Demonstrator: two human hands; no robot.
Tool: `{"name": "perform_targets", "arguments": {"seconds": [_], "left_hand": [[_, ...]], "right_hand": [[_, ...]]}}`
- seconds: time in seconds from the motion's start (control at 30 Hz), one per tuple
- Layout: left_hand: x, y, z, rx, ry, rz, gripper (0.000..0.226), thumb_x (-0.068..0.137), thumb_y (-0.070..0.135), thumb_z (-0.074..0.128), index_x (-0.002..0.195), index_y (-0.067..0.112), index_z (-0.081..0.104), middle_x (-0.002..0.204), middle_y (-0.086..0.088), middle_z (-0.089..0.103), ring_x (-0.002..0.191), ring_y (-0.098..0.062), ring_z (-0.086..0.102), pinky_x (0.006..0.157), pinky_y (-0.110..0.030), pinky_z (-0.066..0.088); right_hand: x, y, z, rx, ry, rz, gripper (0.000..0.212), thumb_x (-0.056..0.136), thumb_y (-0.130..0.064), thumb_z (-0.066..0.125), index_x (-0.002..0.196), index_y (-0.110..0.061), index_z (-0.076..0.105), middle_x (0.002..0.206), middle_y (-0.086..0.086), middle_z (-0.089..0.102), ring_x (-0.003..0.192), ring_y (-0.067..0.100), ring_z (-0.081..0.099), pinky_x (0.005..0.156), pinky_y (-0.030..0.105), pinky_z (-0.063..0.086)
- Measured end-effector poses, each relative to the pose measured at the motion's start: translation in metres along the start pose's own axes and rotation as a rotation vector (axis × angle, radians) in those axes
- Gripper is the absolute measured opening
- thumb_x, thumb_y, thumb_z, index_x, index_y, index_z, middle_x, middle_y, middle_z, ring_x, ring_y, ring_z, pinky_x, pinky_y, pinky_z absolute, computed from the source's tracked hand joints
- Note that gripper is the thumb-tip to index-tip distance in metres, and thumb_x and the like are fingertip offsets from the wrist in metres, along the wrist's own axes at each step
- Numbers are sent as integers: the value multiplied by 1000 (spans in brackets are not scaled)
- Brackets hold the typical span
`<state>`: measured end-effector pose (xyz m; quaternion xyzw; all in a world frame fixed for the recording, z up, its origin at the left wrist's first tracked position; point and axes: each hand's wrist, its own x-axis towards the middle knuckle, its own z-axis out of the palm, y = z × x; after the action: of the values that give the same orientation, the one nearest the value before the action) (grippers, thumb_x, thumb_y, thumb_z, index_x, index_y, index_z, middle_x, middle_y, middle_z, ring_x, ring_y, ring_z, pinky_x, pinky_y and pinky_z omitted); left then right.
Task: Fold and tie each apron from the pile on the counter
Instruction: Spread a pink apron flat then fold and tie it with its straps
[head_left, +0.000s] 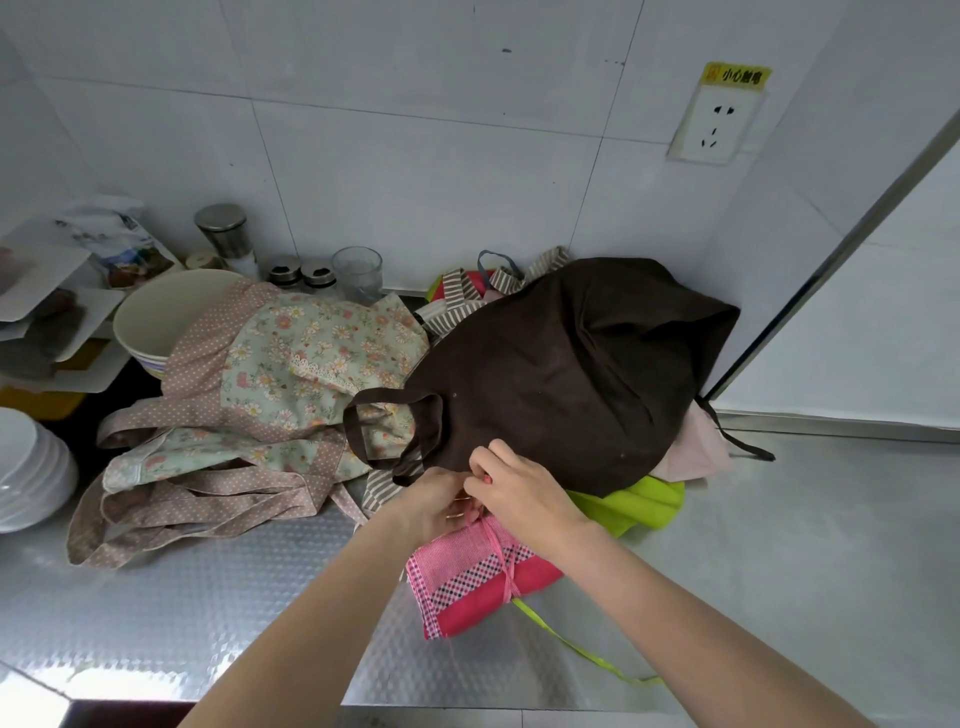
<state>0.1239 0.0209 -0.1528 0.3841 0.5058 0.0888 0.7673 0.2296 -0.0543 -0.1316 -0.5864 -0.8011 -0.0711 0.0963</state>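
A folded pink apron (467, 587) with a checked band lies on the steel counter (208, 597), bound crosswise by its thin pink strap (501, 558). My left hand (439, 501) and my right hand (519, 491) meet at its far edge, fingers pinched together on the strap there. Just behind them a dark brown apron (566, 374) heaps over the pile, its neck loop (392, 421) hanging left. A floral apron (291, 374) with dotted pink straps sprawls to the left. A lime green apron (634, 506) peeks out under the brown one.
A green ribbon (582, 647) trails from under the pink bundle toward the counter's front edge. A cream bowl (156, 312), stacked white bowls (26, 467), spice jars (301, 273) and a glass (358, 273) stand at left and back. A wall socket (714, 122) is on the right.
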Motion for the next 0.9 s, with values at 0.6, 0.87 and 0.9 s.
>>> {"name": "perform_targets", "arguments": {"seconds": [0.6,0.87,0.9], "left_hand": [[-1,0,-5,244,-71,356,15,95,4,48,81,11,51,74,-5,54,59,-12,54,59,-22,48],[-11,1,-13,547,-110,414,22,82,-9,53,84,13,56,85,-5,58,80,-15,56,78,-27,48],[-13,4,-12,609,-122,431,24,81,-9,52,82,15,54,82,-3,57,78,-15,56,77,-27,47]], "right_hand": [[-6,7,17,797,-274,837,6,82,-15,67,79,-10,67,71,1,68,67,13,64,77,36,53],[0,1,10,835,-205,896,37,73,-17,77,102,-13,55,103,4,66,94,16,60,66,20,38],[2,2,9,832,-207,871,35,73,-15,76,103,-13,56,101,4,66,95,17,60,66,20,37]]}}
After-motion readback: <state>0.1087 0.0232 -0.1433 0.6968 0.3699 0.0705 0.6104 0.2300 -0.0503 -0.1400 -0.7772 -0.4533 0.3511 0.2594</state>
